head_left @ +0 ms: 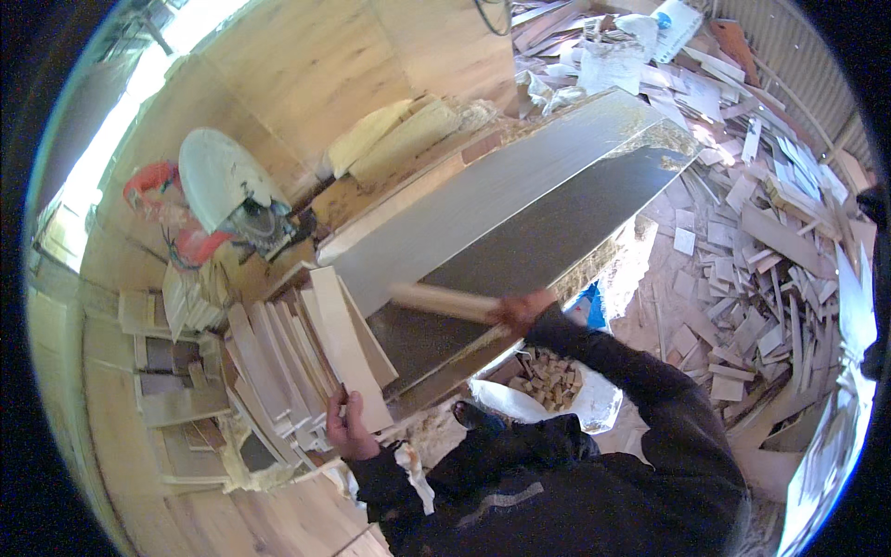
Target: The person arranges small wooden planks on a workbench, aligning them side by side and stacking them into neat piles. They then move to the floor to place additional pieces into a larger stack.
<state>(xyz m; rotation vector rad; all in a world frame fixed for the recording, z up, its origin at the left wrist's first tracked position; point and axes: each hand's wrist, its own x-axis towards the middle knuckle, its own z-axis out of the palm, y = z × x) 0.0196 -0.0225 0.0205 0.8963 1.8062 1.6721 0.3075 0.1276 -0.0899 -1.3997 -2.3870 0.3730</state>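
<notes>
Right hand (524, 312) clasps a wooden strip (445, 302) over the desk (492, 213); left hand (351, 429) curls by stacked boards (295, 362); its grip I cannot tell.

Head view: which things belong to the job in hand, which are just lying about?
In use, by the look of it:
- wooden strip, in the right hand
- stacked boards, left hand at their near end
- long bench top, beneath the strip

Apparently lying about:
- offcut heap, right
- small wood blocks in a white sack
</notes>
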